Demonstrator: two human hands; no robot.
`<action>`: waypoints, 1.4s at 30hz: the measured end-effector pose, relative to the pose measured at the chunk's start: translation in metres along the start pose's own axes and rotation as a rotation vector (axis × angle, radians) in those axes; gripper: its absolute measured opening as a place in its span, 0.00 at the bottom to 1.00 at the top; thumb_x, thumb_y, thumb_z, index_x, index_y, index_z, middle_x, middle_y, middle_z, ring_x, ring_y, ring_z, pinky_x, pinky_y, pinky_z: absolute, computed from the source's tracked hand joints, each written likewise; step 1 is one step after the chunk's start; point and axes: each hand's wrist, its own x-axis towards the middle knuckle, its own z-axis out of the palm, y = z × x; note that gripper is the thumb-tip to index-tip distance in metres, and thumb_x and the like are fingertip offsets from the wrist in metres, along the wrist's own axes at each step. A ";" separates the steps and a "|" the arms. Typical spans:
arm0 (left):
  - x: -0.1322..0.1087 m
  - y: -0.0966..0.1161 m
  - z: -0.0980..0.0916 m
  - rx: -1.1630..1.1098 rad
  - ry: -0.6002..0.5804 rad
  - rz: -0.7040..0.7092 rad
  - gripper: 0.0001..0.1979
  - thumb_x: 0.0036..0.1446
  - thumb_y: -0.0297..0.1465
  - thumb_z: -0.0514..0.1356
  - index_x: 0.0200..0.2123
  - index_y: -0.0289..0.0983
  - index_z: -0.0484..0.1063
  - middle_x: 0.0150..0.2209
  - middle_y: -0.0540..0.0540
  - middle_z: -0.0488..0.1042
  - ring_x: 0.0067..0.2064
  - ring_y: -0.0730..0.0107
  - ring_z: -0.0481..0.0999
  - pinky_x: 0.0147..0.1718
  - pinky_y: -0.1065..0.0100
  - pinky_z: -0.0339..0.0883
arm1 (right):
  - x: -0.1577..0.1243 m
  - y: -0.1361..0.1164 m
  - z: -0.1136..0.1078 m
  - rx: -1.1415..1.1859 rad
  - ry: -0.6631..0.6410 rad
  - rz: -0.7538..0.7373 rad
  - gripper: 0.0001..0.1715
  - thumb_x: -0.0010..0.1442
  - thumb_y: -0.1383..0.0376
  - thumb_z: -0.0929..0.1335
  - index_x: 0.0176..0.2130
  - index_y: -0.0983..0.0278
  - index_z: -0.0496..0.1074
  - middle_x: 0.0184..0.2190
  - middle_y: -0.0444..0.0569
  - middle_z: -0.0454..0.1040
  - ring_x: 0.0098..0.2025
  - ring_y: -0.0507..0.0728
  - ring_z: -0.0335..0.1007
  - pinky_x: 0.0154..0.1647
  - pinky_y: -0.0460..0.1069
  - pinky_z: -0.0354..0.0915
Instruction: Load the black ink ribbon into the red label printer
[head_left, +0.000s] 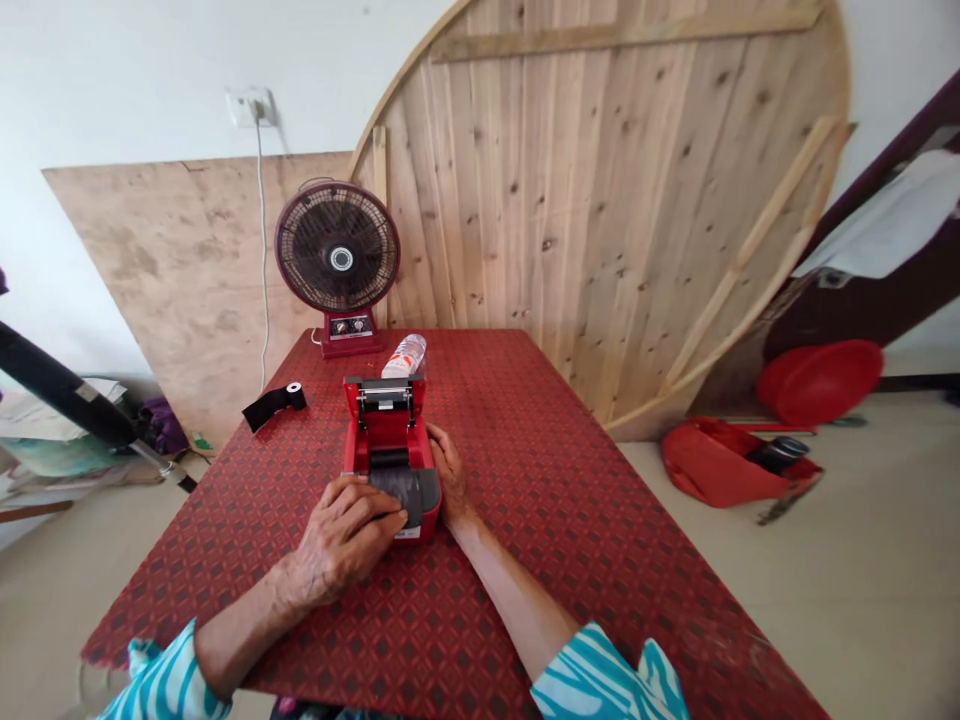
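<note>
A small red label printer [429, 520] stands on the table in front of me with its lid [384, 395] raised. A black roll [388, 459] sits inside it, and a dark strip [401, 487] runs from there over the grey front part. My left hand [349, 530] rests on the printer's front left, thumb and fingers closed on the strip near its front end. Against the printer's right side lies my right hand [450, 475], fingers curved round the body, holding it. Some of its fingertips are hidden behind the printer.
Behind the printer a clear plastic bottle [406, 355] lies on the red patterned table [555, 480]. To the left is a loose black roll [295, 396] with its tail unrolled. A fan [339, 250] stands at the back left. A red bag [705, 465] lies on the floor at right.
</note>
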 end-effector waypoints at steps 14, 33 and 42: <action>-0.011 -0.001 0.001 -0.022 0.054 0.059 0.12 0.63 0.23 0.52 0.46 0.37 0.71 0.43 0.45 0.78 0.49 0.68 0.72 0.54 0.60 0.58 | 0.003 -0.016 0.004 0.007 0.031 0.107 0.23 0.59 0.52 0.62 0.47 0.60 0.72 0.53 0.50 0.72 0.55 0.58 0.66 0.56 0.54 0.61; -0.016 -0.001 0.001 -0.046 0.022 0.048 0.14 0.58 0.21 0.56 0.48 0.36 0.70 0.45 0.45 0.78 0.51 0.67 0.71 0.56 0.60 0.55 | 0.039 -0.088 0.005 -0.313 -0.133 -0.312 0.19 0.65 0.56 0.58 0.49 0.58 0.69 0.43 0.47 0.76 0.49 0.56 0.70 0.55 0.55 0.62; -0.013 0.002 -0.005 -0.118 -0.003 0.000 0.14 0.58 0.25 0.58 0.49 0.37 0.70 0.45 0.45 0.77 0.48 0.66 0.72 0.56 0.58 0.55 | -0.023 -0.066 -0.027 -0.390 -0.233 -0.378 0.18 0.67 0.59 0.56 0.50 0.58 0.68 0.44 0.47 0.77 0.53 0.56 0.70 0.57 0.56 0.60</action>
